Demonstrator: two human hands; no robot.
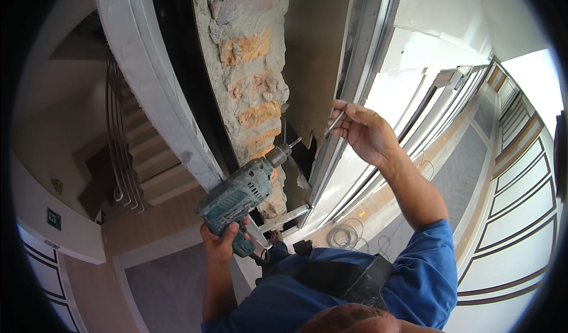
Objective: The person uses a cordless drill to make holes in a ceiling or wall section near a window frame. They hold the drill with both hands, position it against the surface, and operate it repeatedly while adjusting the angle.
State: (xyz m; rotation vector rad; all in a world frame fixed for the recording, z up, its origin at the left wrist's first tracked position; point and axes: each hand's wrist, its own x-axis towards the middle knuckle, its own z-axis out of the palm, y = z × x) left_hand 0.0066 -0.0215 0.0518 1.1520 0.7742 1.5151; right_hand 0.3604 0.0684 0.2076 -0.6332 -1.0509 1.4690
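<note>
My left hand [221,240] is closed round the handle of a dusty teal power drill [235,192]. The drill points up and to the right, and a short bit [296,142] sticks out of its metal chuck [277,155]. Higher up on the right, my right hand [368,133] is raised, pinching a thin metal rod [336,121] between thumb and fingers. The rod slants down to the left, apart from the drill's bit. Behind both hands stands a broken wall edge of brick and mortar [254,78], next to a metal profile [362,43].
A white-grey frame [145,66] runs along the left of the opening. Beyond it are stairs [154,155] with metal handrails [115,149]. A coil of cable [343,236] lies on the floor to the right. A corridor with grey floor panels [452,161] stretches away at right.
</note>
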